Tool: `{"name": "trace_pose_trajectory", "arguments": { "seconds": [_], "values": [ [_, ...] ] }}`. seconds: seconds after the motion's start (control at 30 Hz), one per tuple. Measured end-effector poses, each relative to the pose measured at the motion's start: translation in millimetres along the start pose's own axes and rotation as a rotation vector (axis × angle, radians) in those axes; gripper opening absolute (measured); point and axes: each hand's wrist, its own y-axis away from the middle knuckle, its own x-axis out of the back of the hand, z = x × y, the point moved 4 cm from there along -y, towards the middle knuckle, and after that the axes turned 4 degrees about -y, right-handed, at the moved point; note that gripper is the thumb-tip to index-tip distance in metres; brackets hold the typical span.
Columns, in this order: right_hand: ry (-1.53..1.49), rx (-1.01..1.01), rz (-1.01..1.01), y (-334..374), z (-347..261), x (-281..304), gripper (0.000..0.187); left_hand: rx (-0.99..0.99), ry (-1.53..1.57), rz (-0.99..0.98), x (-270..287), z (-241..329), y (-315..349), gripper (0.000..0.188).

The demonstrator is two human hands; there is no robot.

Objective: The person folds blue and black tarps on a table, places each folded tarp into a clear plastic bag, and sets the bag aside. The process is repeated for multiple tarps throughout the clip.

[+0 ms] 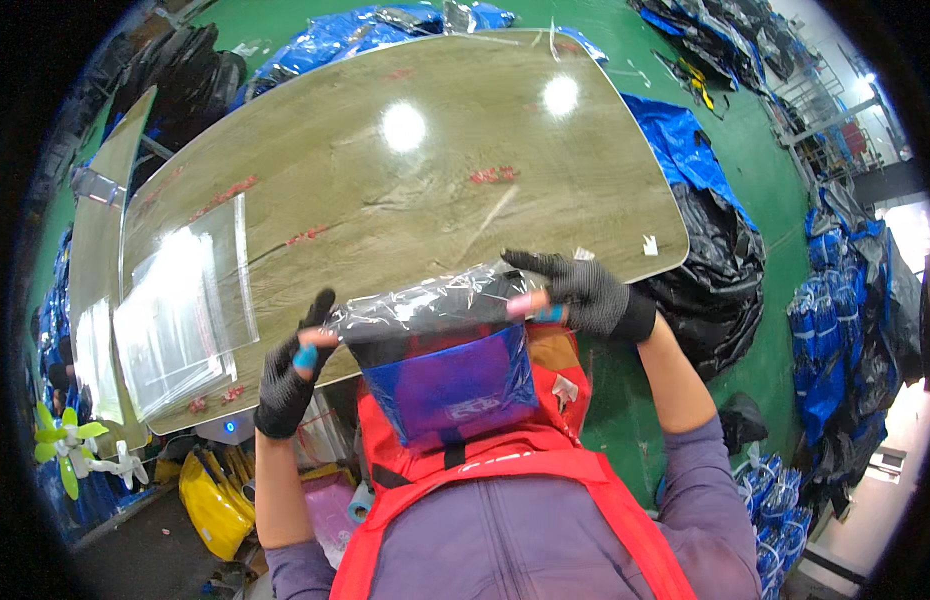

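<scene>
A blue-purple and black fabric item in a clear plastic bag (450,390) hangs in front of my chest, over my red apron (515,460). Its upper end, shiny with crinkled film, lies close to the near edge of the wood-patterned table (405,220). My left hand (288,378), in a dark glove with bare fingertips, pinches the bag's upper left corner. At the upper right corner, my right hand (585,295) is closed on the film, its index finger stretched along the top. Blue bands show on fingers of both hands.
Flat clear plastic bags (185,310) lie in a stack on the table's left side. Black sacking (710,280) and bundled blue bags (830,320) sit on the green floor to the right. A green-bladed fan (70,445) and a yellow bag (215,500) are at lower left.
</scene>
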Motion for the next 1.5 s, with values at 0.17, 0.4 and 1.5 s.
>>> {"name": "trace_pose_trajectory", "arguments": {
  "seconds": [0.17,0.4,1.5],
  "values": [
    [0.712,-0.125,-0.013,45.6,-25.0,-12.8,0.040,-0.105,-1.451,-0.216,-8.9,8.9,27.6,0.022],
    [0.521,0.093,0.312,-9.0,-53.8,-33.3,0.049,-0.244,-1.169,0.207,-68.1,-21.2,-31.1,0.056],
    [0.964,-1.133,0.594,292.2,235.1,275.1,0.040,-0.184,-0.973,-0.451,-213.2,-84.9,-84.0,0.045]
  ]
}}
